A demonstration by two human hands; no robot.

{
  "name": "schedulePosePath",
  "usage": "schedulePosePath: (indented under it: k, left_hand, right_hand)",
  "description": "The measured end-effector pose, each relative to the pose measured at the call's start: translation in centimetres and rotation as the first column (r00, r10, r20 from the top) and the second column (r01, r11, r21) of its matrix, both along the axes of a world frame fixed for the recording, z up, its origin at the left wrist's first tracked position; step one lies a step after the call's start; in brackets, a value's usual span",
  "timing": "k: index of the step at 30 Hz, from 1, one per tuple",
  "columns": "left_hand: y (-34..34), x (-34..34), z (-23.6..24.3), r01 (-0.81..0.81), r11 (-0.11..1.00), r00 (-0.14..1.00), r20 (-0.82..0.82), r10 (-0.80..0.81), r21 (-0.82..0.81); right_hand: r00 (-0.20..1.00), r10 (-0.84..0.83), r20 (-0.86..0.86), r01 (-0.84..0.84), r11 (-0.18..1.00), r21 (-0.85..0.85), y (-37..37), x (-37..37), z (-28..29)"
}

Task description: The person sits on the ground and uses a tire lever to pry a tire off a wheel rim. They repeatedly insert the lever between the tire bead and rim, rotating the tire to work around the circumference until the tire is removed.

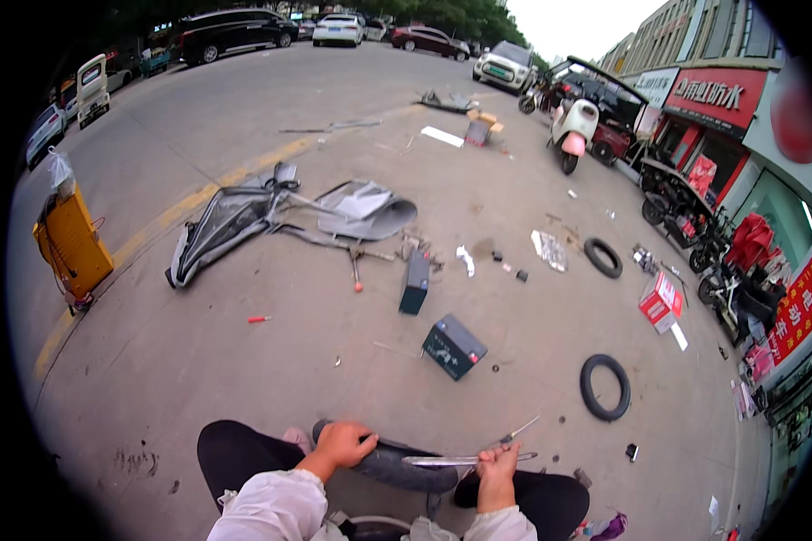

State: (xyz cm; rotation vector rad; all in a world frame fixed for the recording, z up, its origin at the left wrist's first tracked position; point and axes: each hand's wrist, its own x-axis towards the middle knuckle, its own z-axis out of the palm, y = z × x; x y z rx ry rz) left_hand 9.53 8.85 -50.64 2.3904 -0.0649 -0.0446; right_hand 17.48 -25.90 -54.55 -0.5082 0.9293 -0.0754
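Between my knees is a black tyre point(392, 469), with part of a wheel rim low at the picture's edge. My left hand point(341, 445) is closed over the tyre's upper left part, fingers wrapped on the rubber. My right hand point(496, 463) grips a long, flat, silvery tyre lever point(442, 461), whose far end lies across the tyre's right side. Just above that hand, a thin screwdriver point(521, 430) points up to the right. Whether the fingers also touch it, I cannot tell.
Two dark box-shaped batteries point(455, 346) stand ahead. Loose tyres point(604, 388) lie to the right, near a red-and-white carton point(661, 302). A folded grey canopy point(235, 221) is spread farther off. A yellow box point(72, 243) stands at left; a scooter point(575, 131) is parked far right.
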Motion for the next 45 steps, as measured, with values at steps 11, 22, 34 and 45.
schedulePosePath:
  k: [11,22,34,45]
  left_hand:
    - [-0.2,1.5,-1.1,-0.258,0.963,0.958,-0.151,0.245,-0.076]
    - [-5.5,-0.6,3.1,-0.011,0.998,0.909,0.415,0.038,-0.065]
    - [-3.5,-0.9,2.7,-0.029,0.983,0.964,0.266,-0.021,0.182]
    - [-4.3,-1.7,2.8,-0.043,0.992,0.937,0.350,-0.002,0.119]
  right_hand:
    - [0.624,0.436,0.649,-0.070,0.858,-0.509,5.6,-7.9,21.7]
    - [0.534,0.501,0.681,-0.087,0.834,-0.545,8.3,-8.0,17.2]
    - [0.640,0.333,0.692,0.010,0.897,-0.442,6.4,-6.0,16.6]
    - [0.517,0.504,0.692,-0.217,0.859,-0.463,9.6,-6.1,14.0]
